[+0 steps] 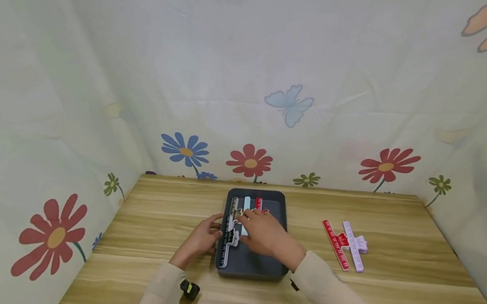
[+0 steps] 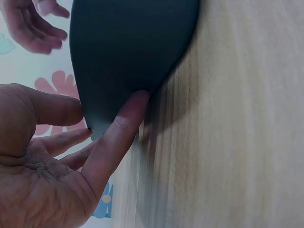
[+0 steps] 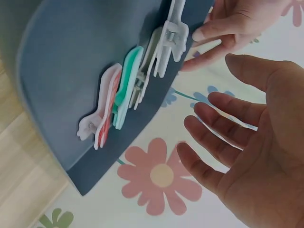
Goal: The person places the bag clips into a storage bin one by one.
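A dark grey tray (image 1: 257,270) lies on the table with several ruler-shaped clips inside. Along its left side are a black clip (image 1: 224,252) with piano-key marks and a black-and-gold clip (image 1: 234,204). To their right stand a light blue clip (image 1: 247,203) and a red clip (image 1: 259,202), partly hidden by my right hand. My left hand (image 1: 201,240) holds the tray's left edge, thumb at the rim and fingers against the outer wall. Over the tray hovers my right hand (image 1: 265,232); the right wrist view shows its fingers (image 3: 223,123) loosely spread and holding nothing.
On the wooden table (image 1: 165,203), right of the tray, a second red clip (image 1: 336,244) and a lilac clip (image 1: 353,247) lie side by side. A small black object (image 1: 189,290) is beside the left sleeve. Flower-printed cloth (image 1: 217,68) encloses the table's back and sides.
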Motion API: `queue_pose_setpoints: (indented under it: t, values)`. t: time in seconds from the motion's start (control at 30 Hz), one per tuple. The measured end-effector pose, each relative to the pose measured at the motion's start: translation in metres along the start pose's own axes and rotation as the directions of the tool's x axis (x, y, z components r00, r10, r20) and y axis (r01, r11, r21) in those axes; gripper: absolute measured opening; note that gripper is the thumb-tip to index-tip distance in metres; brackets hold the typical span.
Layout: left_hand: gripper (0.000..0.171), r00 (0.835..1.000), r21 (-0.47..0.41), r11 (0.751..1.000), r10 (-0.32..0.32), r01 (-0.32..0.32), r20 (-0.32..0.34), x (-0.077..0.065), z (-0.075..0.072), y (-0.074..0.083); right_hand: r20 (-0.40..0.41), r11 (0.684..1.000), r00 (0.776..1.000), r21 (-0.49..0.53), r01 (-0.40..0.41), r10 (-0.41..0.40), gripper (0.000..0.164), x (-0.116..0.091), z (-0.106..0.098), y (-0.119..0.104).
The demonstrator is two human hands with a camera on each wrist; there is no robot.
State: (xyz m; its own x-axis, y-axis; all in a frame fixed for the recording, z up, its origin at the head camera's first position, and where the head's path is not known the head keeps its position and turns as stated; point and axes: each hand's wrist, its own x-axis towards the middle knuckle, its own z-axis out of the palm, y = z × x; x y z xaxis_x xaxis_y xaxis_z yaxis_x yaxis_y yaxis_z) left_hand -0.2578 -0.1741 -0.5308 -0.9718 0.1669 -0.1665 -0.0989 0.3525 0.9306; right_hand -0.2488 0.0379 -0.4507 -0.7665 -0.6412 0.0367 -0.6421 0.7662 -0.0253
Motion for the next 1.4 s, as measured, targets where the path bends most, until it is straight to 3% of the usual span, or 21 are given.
queue_pose_setpoints:
  t: [0.3,0.73,1.03,1.4]
  values:
    - [0.057,1.000,-0.013,1.000,0.007,-0.007,-0.008,-0.002,0.001,-0.002,-0.058,0.999,0.998,0.029,-0.026,0.028,0.051,-0.019,-0.011,0.011]
    - [0.057,1.000,-0.007,1.000,-0.009,0.009,-0.009,-0.004,0.001,-0.004,-0.214,0.999,0.977,0.037,-0.017,0.024,0.048,-0.049,-0.015,0.043]
    - [0.058,1.000,0.003,1.000,-0.014,0.014,-0.011,-0.003,0.001,-0.005,-0.197,0.997,0.978,0.058,-0.059,0.070,0.049,-0.070,-0.019,0.071]
    - [0.058,1.000,0.009,1.000,-0.010,0.010,-0.006,0.000,0.000,-0.002,-0.249,0.997,0.965,0.034,-0.069,0.075,0.046,-0.098,-0.014,0.112]
